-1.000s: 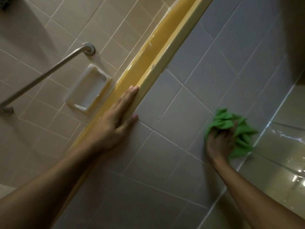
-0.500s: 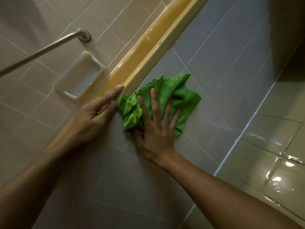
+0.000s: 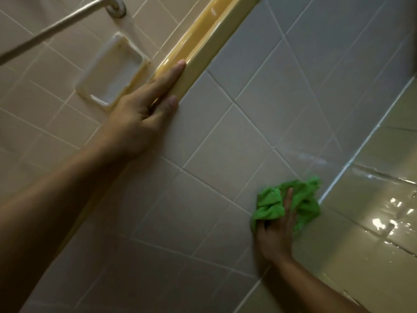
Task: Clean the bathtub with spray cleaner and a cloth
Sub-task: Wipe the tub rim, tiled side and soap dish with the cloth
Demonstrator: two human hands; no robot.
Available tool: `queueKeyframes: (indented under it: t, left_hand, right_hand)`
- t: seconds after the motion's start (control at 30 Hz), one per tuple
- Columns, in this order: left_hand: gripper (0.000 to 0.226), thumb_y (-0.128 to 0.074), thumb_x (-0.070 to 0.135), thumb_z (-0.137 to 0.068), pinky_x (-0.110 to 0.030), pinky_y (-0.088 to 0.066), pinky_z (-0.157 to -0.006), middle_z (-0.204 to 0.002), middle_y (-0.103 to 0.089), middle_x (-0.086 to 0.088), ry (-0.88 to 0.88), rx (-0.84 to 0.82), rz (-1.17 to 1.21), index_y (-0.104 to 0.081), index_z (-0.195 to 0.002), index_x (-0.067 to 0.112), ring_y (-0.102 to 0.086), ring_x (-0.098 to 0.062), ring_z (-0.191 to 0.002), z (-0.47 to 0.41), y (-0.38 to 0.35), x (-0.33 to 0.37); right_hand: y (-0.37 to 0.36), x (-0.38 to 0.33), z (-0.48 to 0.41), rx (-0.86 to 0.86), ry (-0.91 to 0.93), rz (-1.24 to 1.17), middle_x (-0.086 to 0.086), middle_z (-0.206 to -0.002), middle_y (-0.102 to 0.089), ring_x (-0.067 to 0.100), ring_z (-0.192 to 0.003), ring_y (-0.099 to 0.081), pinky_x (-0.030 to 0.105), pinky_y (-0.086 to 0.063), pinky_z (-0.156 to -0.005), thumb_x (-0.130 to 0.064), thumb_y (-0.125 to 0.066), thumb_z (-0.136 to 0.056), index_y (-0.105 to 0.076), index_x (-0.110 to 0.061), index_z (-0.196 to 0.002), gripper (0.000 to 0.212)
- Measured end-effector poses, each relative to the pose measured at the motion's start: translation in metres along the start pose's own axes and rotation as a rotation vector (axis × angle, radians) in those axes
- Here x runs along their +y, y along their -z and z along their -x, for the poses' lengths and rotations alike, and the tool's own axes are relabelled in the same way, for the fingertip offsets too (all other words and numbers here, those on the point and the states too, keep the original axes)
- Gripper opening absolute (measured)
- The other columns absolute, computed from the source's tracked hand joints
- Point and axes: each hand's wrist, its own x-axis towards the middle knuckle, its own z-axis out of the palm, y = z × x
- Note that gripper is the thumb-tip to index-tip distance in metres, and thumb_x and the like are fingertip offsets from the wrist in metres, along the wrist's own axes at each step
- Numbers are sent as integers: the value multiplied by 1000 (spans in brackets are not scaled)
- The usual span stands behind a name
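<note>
The bathtub's grey tiled inner wall (image 3: 225, 143) runs diagonally below its glossy yellow rim (image 3: 203, 39). My left hand (image 3: 140, 114) rests flat on the rim, fingers straight along its top and thumb on the tile below. A bunched green cloth (image 3: 268, 204) sits low on the tiled wall, close to the white grout line where the wall meets the wet tub floor (image 3: 372, 211). My right hand (image 3: 274, 233) holds it against the tiles, one finger stretched over it and the others sunk in its folds. No spray bottle is in view.
Beyond the rim, a white recessed soap dish (image 3: 110, 71) is set into the beige wall tiles. A metal grab bar (image 3: 56, 30) slants above it. The tub floor at the right shines with water.
My right hand has swept the cloth from just under the rim, beside my left hand, down to the bottom of the tiled wall. My left hand stays on the rim.
</note>
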Motion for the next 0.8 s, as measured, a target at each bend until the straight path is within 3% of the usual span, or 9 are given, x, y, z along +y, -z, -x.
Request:
queueKeyframes:
  t: [0.07,0.13,0.23,0.37,0.47,0.57,0.63,0.7,0.8]
  left_hand:
    - [56,-45,41,-106,-7,-22,-115,-162,-32,22,7,-3,-34,-29,-159,43,-31,7,-147,5,2,-3]
    - [57,-44,44,-106,-15,-25,-119,-164,-31,22,5,-16,-67,-27,-160,43,-31,2,-149,13,3,-5]
    - [57,-44,43,-106,-27,-28,-124,-164,-29,24,-16,-13,-86,-27,-161,41,-31,0,-150,26,5,-8]
    - [56,-46,39,-106,-15,-27,-119,-161,-33,24,14,41,-95,-30,-160,38,-33,8,-145,42,6,-4]
    - [57,-47,39,-104,-17,-29,-118,-160,-36,21,51,79,-97,-33,-159,38,-36,4,-145,57,6,-2]
    - [56,-51,50,-101,-39,-40,-117,-161,-40,16,96,159,-153,-42,-155,41,-44,-9,-144,77,3,7]
    - [49,-59,52,-97,-51,-45,-109,-159,-45,7,114,331,-222,-59,-143,37,-52,-24,-137,99,-15,22]
    - [35,-72,39,-93,-50,-47,-100,-146,-56,-5,151,533,-257,-72,-126,26,-58,-31,-123,127,-53,46]
    - [20,-78,9,-87,-41,-53,-86,-114,-62,-6,315,698,36,-77,-106,15,-63,-21,-97,150,-114,86]
  right_hand:
    - [-1,28,0,4,-93,13,13,-171,-4,30,-158,0,58,-9,-125,-42,-35,-97,-18,-16,-163,73]
    - [-4,43,-2,-8,-177,11,19,-169,-5,32,-158,1,55,-5,-126,-37,-29,-100,-18,-12,-161,67]
    - [-2,25,-13,27,-299,-95,27,-166,-8,39,-156,-4,30,8,-126,-41,-22,-97,-15,-4,-159,73]
    - [15,-33,-34,58,-327,-140,24,-167,-13,38,-155,-11,12,13,-117,-55,-26,-89,-21,0,-158,88]
    - [33,-93,-39,-47,-147,15,10,-171,-1,42,-153,-14,31,-5,-124,-50,-49,-98,-26,-11,-160,76]
    - [55,-157,-42,-245,28,169,-1,-170,16,42,-151,-16,43,-16,-122,-49,-53,-100,-33,-28,-158,64]
    - [70,-197,-46,-407,89,166,0,-168,23,41,-152,-15,44,-16,-124,-50,-49,-102,-31,-28,-158,62]
    - [82,-228,-51,-542,57,115,3,-167,24,38,-153,-19,41,-19,-124,-47,-47,-104,-30,-25,-158,60]
    - [95,-249,-62,-638,-27,3,2,-168,15,35,-152,-21,48,-28,-122,-37,-48,-105,-33,-26,-156,54]
